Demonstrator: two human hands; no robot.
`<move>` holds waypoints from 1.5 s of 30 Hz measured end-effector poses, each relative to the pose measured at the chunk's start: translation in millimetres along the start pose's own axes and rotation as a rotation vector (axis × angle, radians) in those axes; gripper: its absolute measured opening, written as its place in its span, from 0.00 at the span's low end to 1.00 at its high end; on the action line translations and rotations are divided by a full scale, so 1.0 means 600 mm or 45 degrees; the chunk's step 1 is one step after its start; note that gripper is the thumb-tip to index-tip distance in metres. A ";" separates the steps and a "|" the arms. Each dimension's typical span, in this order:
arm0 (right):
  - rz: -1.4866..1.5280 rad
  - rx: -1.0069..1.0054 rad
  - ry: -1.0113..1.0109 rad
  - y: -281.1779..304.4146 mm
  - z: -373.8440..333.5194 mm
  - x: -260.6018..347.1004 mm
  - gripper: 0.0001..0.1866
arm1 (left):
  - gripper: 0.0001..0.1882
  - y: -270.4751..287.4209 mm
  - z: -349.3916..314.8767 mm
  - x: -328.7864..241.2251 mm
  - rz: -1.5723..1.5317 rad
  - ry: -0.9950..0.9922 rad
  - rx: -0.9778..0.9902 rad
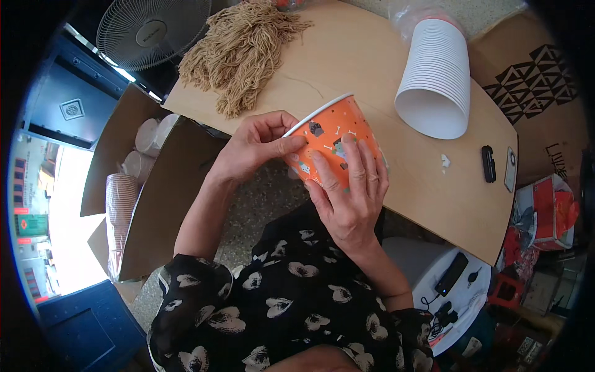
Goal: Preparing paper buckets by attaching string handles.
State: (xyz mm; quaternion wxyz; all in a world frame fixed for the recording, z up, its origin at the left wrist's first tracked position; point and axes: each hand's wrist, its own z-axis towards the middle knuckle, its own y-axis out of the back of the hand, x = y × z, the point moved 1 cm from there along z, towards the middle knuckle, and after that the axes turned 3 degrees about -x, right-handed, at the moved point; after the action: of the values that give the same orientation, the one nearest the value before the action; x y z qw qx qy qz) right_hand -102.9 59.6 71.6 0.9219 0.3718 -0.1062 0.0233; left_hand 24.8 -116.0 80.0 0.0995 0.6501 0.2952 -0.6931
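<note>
An orange paper tub (338,127) with a white rolled rim and printed paws and bones is tilted in front of me, above the table's near edge. My left hand (257,146) grips it at the rim, thumb on the outside and the other fingers partly hidden behind. Against its printed side rests my right hand (356,192), fingers spread along the wall and thumb low near the base. The inside of the tub is turned away from view. Beyond it, a stack of nested white paper tubs (434,77) lies on its side on the wooden table (347,56).
Bundled tan yarn (242,53) lies at the table's far left, beside a fan (152,34). Left of me, an open carton (164,192) holds stacked tubs. White scraps (445,161), a black penknife-like object (488,164) and a phone-like slab (510,168) lie at the right.
</note>
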 end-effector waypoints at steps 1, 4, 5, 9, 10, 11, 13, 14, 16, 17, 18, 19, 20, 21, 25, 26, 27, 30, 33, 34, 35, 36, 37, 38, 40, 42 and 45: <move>-0.002 -0.004 0.000 0.001 -0.002 0.000 0.28 | 0.10 0.001 0.000 0.002 0.003 -0.003 0.003; -0.008 -0.013 -0.024 0.007 -0.008 -0.004 0.28 | 0.10 -0.001 -0.003 0.004 0.015 0.047 0.000; 0.026 -0.044 0.003 0.011 -0.010 -0.006 0.27 | 0.10 -0.007 -0.008 -0.002 0.032 0.053 -0.014; 0.193 -0.171 0.007 0.026 -0.052 -0.030 0.24 | 0.09 -0.043 -0.046 -0.025 0.469 -0.103 -0.046; 0.304 -0.234 0.036 0.035 -0.064 -0.041 0.26 | 0.09 -0.056 -0.055 -0.035 0.656 -0.262 -0.005; 0.421 -0.249 -0.074 0.048 -0.076 -0.048 0.29 | 0.09 -0.070 -0.061 -0.041 0.837 -0.420 0.038; 0.508 -0.295 -0.230 0.073 -0.081 -0.066 0.33 | 0.09 -0.092 -0.064 -0.053 0.892 -0.449 0.073; 0.509 -0.334 -0.329 0.075 -0.082 -0.077 0.34 | 0.09 -0.098 -0.062 -0.056 1.131 -0.658 0.140; 0.448 -0.386 -0.299 0.085 -0.058 -0.093 0.35 | 0.12 -0.115 -0.059 -0.060 1.444 -0.891 0.236; 0.408 -0.300 -0.200 0.097 -0.038 -0.097 0.35 | 0.12 -0.118 -0.055 -0.059 1.437 -0.898 0.249; 0.369 -0.211 -0.101 0.108 -0.023 -0.102 0.35 | 0.11 -0.119 -0.048 -0.059 1.514 -0.937 0.260; 0.324 -0.036 -0.133 0.113 -0.015 -0.106 0.34 | 0.11 -0.118 -0.042 -0.059 1.593 -0.974 0.267; 0.319 -0.038 -0.136 0.109 -0.015 -0.112 0.34 | 0.10 -0.117 -0.035 -0.059 1.595 -0.961 0.280; 0.354 0.055 -0.178 0.100 -0.019 -0.119 0.33 | 0.10 -0.114 -0.029 -0.055 1.592 -0.962 0.283; 0.415 0.122 -0.240 0.078 -0.026 -0.128 0.28 | 0.10 -0.092 -0.019 -0.048 1.156 -0.777 0.325; 0.467 0.077 -0.228 0.075 -0.025 -0.128 0.27 | 0.10 -0.081 -0.023 -0.049 0.919 -0.727 0.336; 0.472 0.082 -0.232 0.073 -0.025 -0.128 0.27 | 0.12 -0.065 -0.040 -0.047 0.731 -0.610 0.260; 0.431 0.056 -0.185 0.072 -0.018 -0.129 0.26 | 0.08 0.005 -0.072 -0.065 0.441 -0.244 0.648; 0.289 0.014 -0.191 0.061 -0.010 -0.129 0.23 | 0.06 0.047 -0.103 -0.020 0.656 0.379 0.347; 0.257 0.014 -0.177 0.061 -0.001 -0.127 0.23 | 0.05 0.048 -0.104 0.003 0.835 0.088 0.167; 0.215 0.015 -0.166 0.060 0.002 -0.132 0.23 | 0.05 0.044 -0.100 0.021 1.002 -0.208 -0.007; 0.227 0.025 -0.185 0.057 0.006 -0.136 0.23 | 0.06 0.047 -0.096 0.020 0.887 -0.056 -0.154; 0.236 0.030 -0.177 0.054 0.010 -0.138 0.23 | 0.06 0.049 -0.089 0.019 0.887 -0.054 -0.167; 0.185 0.016 -0.175 0.051 0.013 -0.139 0.23 | 0.07 0.056 -0.078 0.016 1.086 -0.056 -0.309; 0.093 0.005 -0.167 0.047 0.017 -0.143 0.23 | 0.10 0.070 -0.039 0.018 1.309 -0.183 -0.499; 0.060 -0.002 -0.157 0.036 0.024 -0.137 0.23 | 0.08 0.081 0.011 0.021 1.443 -0.447 -0.550; 0.002 -0.022 -0.175 0.034 0.030 -0.129 0.23 | 0.08 0.102 0.104 0.025 1.591 -0.605 -0.485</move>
State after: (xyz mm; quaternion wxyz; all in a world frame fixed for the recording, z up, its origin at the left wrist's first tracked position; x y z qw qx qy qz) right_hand -184.3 64.6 81.3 0.9157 0.3643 -0.1698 -0.0026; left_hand 1.9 -195.1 47.3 0.6541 0.5000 -0.0477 -0.5656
